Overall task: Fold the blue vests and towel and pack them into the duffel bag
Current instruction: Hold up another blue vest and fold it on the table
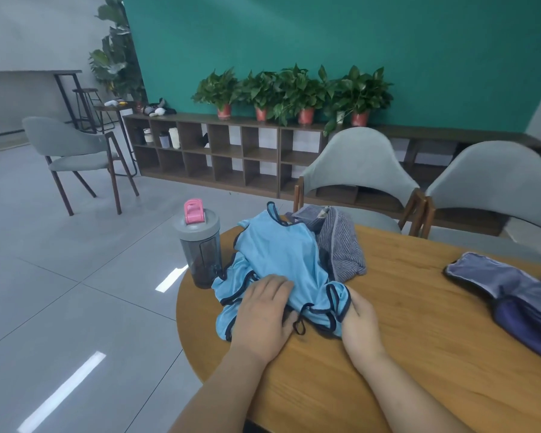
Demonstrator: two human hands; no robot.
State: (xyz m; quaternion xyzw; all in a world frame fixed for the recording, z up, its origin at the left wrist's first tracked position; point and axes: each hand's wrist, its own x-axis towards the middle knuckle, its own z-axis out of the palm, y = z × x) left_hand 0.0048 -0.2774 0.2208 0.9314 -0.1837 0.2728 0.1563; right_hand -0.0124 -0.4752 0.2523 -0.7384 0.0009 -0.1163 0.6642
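Pressing down flat-fingered, the left hand [264,310] is resting on crumpled vests [281,254] by the table's [419,323] left edge | right hand [360,320] is pinching their hem | towel [341,242] is lying just behind | bag [512,295] is sitting at right edge

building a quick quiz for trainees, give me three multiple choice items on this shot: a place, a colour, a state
1. Where does the bottle stand?
A) left of the vests, at the table's edge
B) on a chair
C) on the floor

2. What colour is the bottle's flip cap?
A) green
B) pink
C) yellow

3. How are the vests?
A) folded flat
B) packed away
C) crumpled in a heap

A: it stands at the table's left rim. B: the cap is pink. C: the fabric lies bunched.
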